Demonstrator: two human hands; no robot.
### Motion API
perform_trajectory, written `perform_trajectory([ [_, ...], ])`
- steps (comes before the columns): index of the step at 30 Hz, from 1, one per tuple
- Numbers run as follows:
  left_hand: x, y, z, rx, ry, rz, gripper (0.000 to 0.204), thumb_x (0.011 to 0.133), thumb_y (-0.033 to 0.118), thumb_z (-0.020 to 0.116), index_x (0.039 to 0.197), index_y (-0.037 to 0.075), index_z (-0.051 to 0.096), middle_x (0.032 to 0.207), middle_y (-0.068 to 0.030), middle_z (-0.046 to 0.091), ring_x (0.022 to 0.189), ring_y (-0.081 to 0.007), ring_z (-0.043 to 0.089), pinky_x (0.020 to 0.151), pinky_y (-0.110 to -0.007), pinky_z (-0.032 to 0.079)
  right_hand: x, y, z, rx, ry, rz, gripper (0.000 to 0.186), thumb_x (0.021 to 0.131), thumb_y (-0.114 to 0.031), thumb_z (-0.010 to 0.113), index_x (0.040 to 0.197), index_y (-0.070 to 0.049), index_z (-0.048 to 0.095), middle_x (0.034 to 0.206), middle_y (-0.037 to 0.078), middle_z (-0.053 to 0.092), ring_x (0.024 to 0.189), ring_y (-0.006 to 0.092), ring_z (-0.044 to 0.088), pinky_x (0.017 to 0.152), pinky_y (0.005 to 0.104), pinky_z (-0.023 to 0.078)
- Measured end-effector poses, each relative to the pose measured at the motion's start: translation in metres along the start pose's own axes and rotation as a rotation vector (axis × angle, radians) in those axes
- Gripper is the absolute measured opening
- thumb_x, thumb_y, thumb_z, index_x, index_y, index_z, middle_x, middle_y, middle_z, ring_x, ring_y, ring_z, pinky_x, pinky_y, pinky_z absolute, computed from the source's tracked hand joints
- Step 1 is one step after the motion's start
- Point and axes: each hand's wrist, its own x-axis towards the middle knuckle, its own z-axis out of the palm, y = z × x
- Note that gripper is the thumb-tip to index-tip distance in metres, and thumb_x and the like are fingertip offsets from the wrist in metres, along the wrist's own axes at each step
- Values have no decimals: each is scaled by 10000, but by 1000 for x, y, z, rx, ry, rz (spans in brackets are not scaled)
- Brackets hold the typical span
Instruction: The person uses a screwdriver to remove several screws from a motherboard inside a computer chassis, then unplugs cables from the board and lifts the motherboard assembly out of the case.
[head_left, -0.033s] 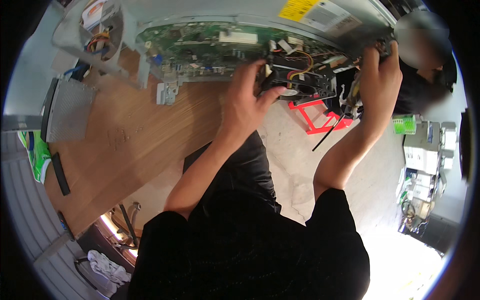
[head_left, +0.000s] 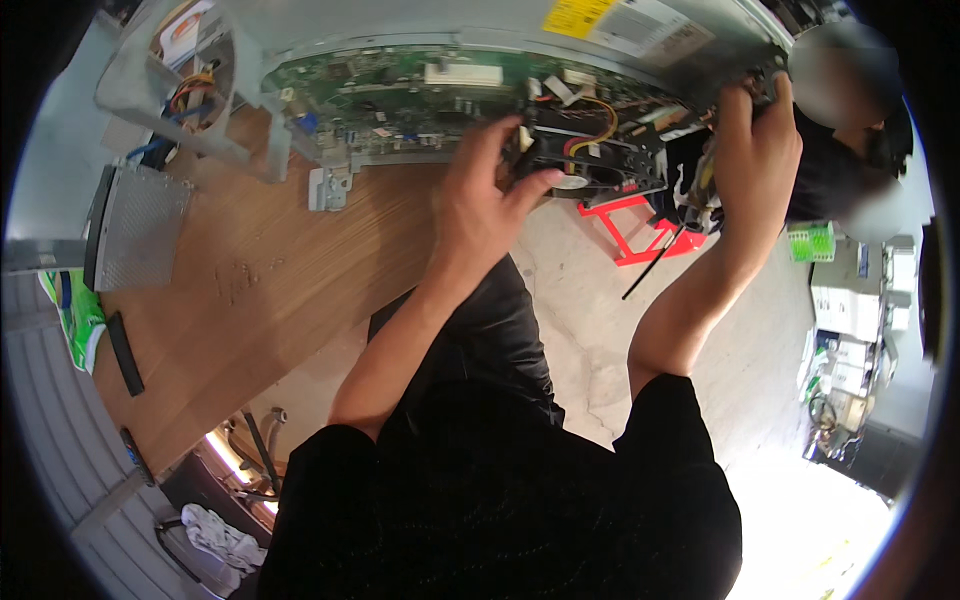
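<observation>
An opened metal computer case [head_left: 350,40] stands on its side at the top, its green circuit board [head_left: 380,90] exposed. My left hand [head_left: 480,200] is closed on the near-left edge of a black cooling fan [head_left: 600,165], which has red and yellow wires. The fan sits tilted at the board's lower right. My right hand [head_left: 760,140] grips the right corner of the case, its fingertips around a dark part there. Beside that palm hangs a tool with a long dark shaft [head_left: 652,272]; whether the hand holds it is partly hidden.
The wooden table [head_left: 300,270] carries a perforated metal panel [head_left: 145,225], a small metal bracket [head_left: 328,188], scattered screws [head_left: 245,275] and a black strip [head_left: 125,352]. A red frame [head_left: 630,230] stands on the floor beyond. Another person [head_left: 840,170] is at the upper right.
The case and table have shifted slightly left in view. My left hand has moved slightly left with the fan; both grips look the same.
</observation>
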Motion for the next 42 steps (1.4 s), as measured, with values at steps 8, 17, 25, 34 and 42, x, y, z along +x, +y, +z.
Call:
perform_trajectory([
  [8, 17, -23, -45, -114, -119, -235, 388, 984, 248, 729, 1260, -17, 667, 1133, -53, 720, 1015, -106, 642, 894, -287, 523, -20, -36, -23, 229, -91, 69, 343, 869, -229, 743, 998, 36, 568, 685, 173, 616, 585, 289, 608, 582, 364, 472],
  [17, 46, -29, -59, -133, 21, -319, 529, 1116, 398, 454, 1424, -27, 519, 1275, -106, 667, 1107, -165, 664, 959, -343, 541, -14, -57, 2, 605, -79, -156, 501, 826, -261, 810, 1146, 64, 602, 828, 200, 746, 696, 303, 748, 641, 339, 563],
  [25, 16, -12, -47, 105, -14, 241, 1322, 707, 327, 946, 1628, -21, 63, 1638, -232, 253, 1507, -362, 306, 1240, -437, 246, -31, -85, -6, 429, -70, -75, 526, 816, -203, 831, 1198, 69, 593, 851, 170, 756, 710, 194, 741, 638, 285, 557],
  [34, 19, -3, -46, 404, 46, 352, 963, 659, 142, 947, 1483, 38, 459, 1409, -177, 510, 1291, -321, 540, 1072, -441, 460, -35, -107, -12, 343, -135, -104, 604, 838, -200, 830, 1296, 83, 557, 931, 148, 740, 764, 146, 699, 664, 255, 548],
  [42, 31, -9, -60, 292, 5, 369, 853, 621, 117, 960, 1377, 43, 571, 1321, -124, 596, 1222, -265, 618, 1007, -418, 557, -51, -89, 11, 537, -13, -77, 632, 853, -258, 824, 1305, 87, 545, 969, 139, 729, 801, 152, 690, 706, 260, 547],
])
